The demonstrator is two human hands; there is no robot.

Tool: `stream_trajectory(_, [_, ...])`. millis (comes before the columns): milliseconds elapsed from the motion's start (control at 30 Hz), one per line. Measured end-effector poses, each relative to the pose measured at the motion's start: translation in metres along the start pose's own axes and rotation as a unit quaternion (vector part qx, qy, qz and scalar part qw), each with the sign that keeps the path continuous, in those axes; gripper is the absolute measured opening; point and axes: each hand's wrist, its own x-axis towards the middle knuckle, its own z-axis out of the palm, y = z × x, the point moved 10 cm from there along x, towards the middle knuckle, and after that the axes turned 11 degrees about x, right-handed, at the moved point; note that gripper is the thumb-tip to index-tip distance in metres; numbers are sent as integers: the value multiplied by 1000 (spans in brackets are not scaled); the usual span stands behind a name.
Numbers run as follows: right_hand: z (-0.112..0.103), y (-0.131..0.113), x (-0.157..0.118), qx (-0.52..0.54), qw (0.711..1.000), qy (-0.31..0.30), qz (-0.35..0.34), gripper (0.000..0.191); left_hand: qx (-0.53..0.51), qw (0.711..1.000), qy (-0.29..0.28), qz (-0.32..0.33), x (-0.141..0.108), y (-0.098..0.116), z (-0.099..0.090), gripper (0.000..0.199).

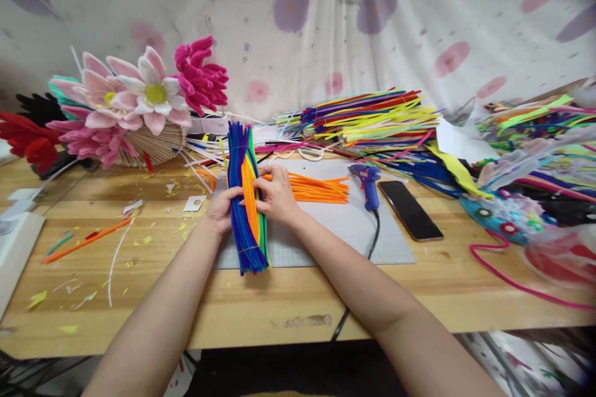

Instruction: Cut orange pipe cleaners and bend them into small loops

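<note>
A thick bundle of pipe cleaners [242,223], mostly blue with orange and green ones showing, stands nearly upright over the grey cutting mat [372,242]. My left hand [223,209] is closed round its left side, thumb across the blue stems. At its right side, my right hand [277,195] has its fingers closed on the bundle by the bulging orange stems. Which stems these fingertips grip is partly hidden. Loose orange pipe cleaners [321,189] lie on the mat just behind my right hand.
A blue glue gun [370,186] with a black cord and a phone [410,209] lie to the right. Fuzzy flowers [153,90] stand at the back left. Piled pipe cleaners [372,115] fill the back. Scraps and an orange stem [88,239] lie on the wooden table [162,285].
</note>
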Motion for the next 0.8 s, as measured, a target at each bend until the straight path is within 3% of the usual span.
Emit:
stream_trajectory(67, [5,10,2,70,997,-23,29,19,30,999,22,24,-2,6,-4,18])
stream_trajectory(133, [14,23,2,194,976,-63,80,13,69,994,60,62,-4,15,-11,22])
stream_trajectory(267, [33,37,-6,423,878,-113,194,14,151,962,161,160,-9,34,-25,30])
stream_trajectory(333, [40,38,-12,456,848,-124,241,15,187,940,202,201,-12,41,-30,30])
stream_trajectory(433, [47,43,-19,441,837,-116,303,22,225,915,233,242,-16,47,-32,29])
stream_trajectory(533, [52,47,-23,462,808,-98,352,18,230,918,215,242,-15,46,-28,30])
stream_trajectory(633, [49,49,-25,497,778,-74,378,10,207,948,150,191,-8,36,-19,25])
stream_trajectory(800, [53,38,-29,542,728,-146,394,9,182,971,95,125,-2,22,-14,10])
